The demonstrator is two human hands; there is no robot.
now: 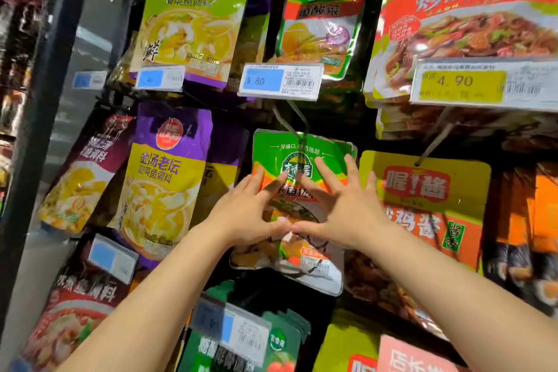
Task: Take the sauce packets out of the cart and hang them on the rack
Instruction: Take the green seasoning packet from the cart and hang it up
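Note:
A green and orange sauce packet [297,160] hangs from a metal hook [297,121] in the middle of the rack. Several like packets sit stacked behind it. My left hand [247,214] lies flat on the packet's left side with fingers spread and straight. My right hand [344,205] presses its right side the same way. The two thumbs meet low on the packet's face. The cart is out of view.
Purple and yellow packets [169,178] hang to the left, yellow and red ones [422,199] to the right. A price tag reading 5.80 [280,81] juts out just above the hook. More packets [247,338] hang below. A dark upright post [39,118] stands far left.

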